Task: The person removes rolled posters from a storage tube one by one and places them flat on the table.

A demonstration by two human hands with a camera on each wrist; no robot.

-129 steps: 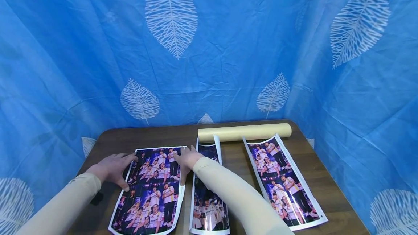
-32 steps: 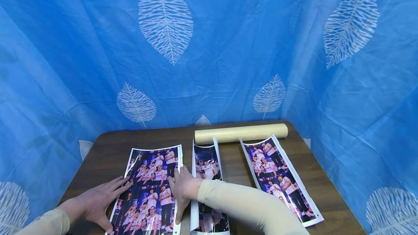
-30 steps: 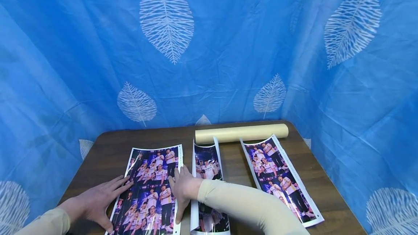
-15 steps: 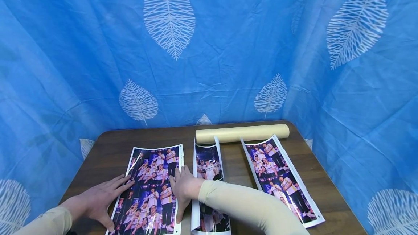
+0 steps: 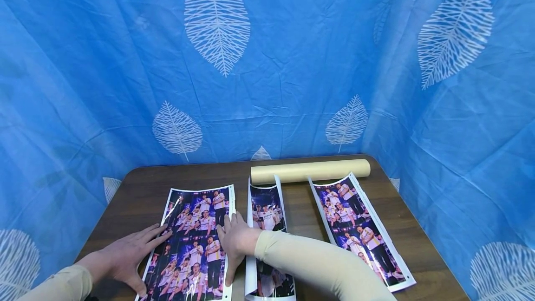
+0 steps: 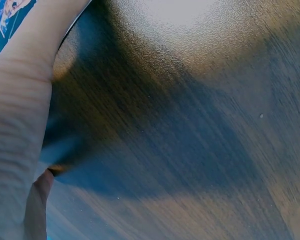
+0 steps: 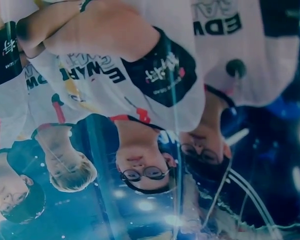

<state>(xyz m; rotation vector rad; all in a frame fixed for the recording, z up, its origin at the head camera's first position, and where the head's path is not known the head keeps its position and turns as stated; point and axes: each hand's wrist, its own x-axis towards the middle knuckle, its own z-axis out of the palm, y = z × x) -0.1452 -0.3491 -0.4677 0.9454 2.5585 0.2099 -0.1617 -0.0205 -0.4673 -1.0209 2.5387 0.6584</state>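
A glossy poster point(image 5: 194, 240) with a group photo printed twice lies nearly flat at the left of the table. My left hand point(image 5: 129, 253) rests spread along its left edge, fingertips on the print and thumb near the front corner. On the opposite edge, my right hand point(image 5: 235, 245) presses down with its fingers extended. The left wrist view holds part of my left hand point(image 6: 20, 120) above the tabletop. Beneath my right forearm is a narrow, curling poster point(image 5: 267, 208) with its long sides rolled up. Printed figures in white shirts on a poster point(image 7: 145, 100) fill the right wrist view.
To the right lies another poster point(image 5: 363, 233), its left side curled up. A pale yellow roll point(image 5: 310, 171) stretches along the back of the brown wooden table point(image 5: 138, 194). Blue curtains point(image 5: 288, 78) with white leaf prints hang behind and at both sides.
Compared with about four seconds ago, both hands have slid along the left poster toward the front, and it lies flatter. Over the last second the hands have held still.
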